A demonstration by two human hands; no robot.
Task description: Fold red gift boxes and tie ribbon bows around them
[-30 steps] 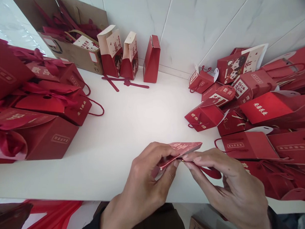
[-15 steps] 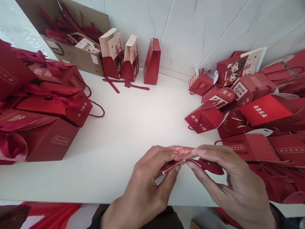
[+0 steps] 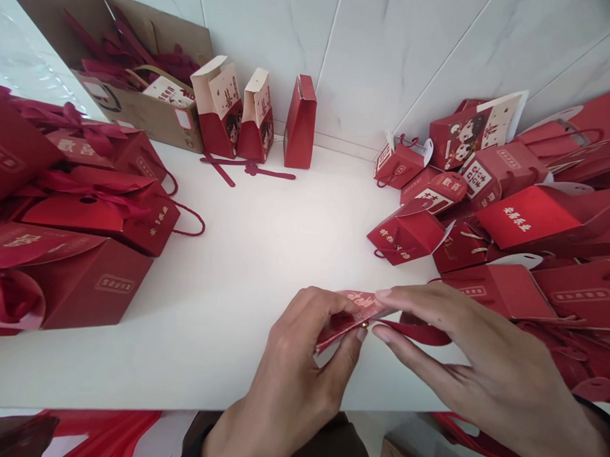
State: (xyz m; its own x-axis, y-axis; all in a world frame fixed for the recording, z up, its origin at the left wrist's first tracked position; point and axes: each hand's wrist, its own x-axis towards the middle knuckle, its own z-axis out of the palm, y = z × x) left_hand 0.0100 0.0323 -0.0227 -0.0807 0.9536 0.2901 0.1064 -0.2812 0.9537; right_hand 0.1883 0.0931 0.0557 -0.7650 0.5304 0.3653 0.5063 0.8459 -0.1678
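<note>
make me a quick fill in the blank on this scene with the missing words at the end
The left hand grips a small box whose printed top is mostly coloured ____.
Near the wall, slim boxes stand upright, numbering ____.
Of the person's two sides, the cardboard carton stands toward the ____.
The bare tabletop is coloured ____.

Missing words: red; three; left; white.

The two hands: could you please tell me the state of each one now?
Left hand: closed, holding a red box.
Right hand: partly spread around a red strap; whether it grips the strap cannot be told.
</note>
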